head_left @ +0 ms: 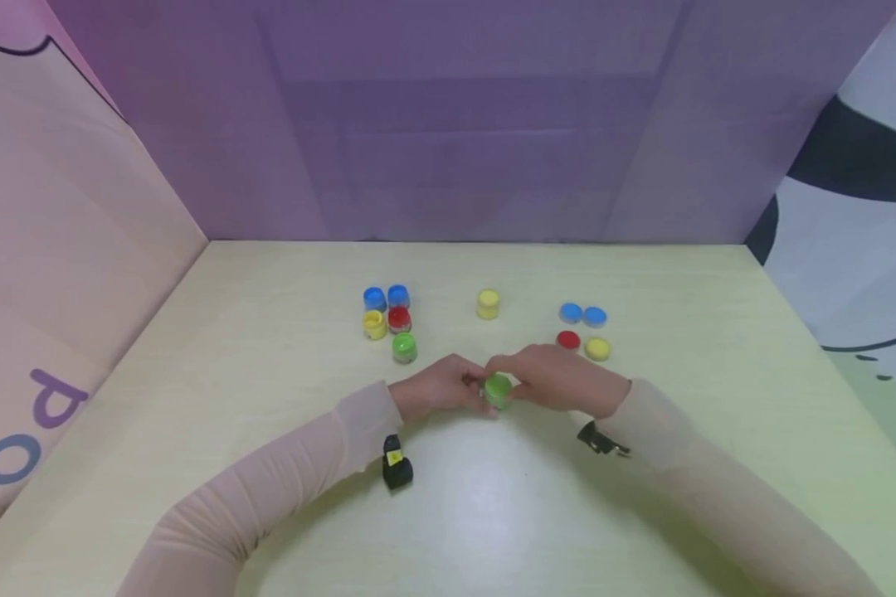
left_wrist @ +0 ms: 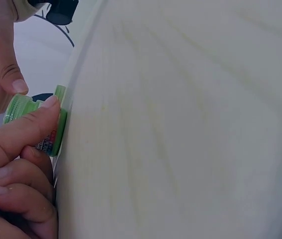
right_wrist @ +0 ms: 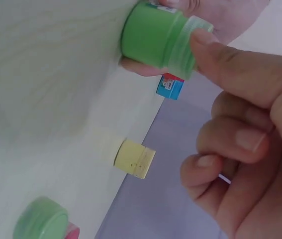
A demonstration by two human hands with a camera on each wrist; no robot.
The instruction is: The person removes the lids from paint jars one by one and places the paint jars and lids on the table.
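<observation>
A small green jar (head_left: 498, 390) with its green lid (right_wrist: 183, 47) on top stands on the table between both hands. My left hand (head_left: 444, 385) holds the jar's body from the left, thumb along its side in the left wrist view. From the right, my right hand (head_left: 567, 380) pinches the lid, its thumb against the lid's rim in the right wrist view, the other fingers curled. Another green lid (right_wrist: 41, 219) lies near the right hand; in the head view it cannot be seen.
Back left, several open jars stand grouped: blue (head_left: 374, 299), yellow (head_left: 374, 325), red (head_left: 399, 320) and green (head_left: 404, 348). A lidded yellow jar (head_left: 488, 304) stands at the back middle. To the right lie blue lids (head_left: 571, 313), a red lid (head_left: 568, 340) and a yellow lid (head_left: 597, 349).
</observation>
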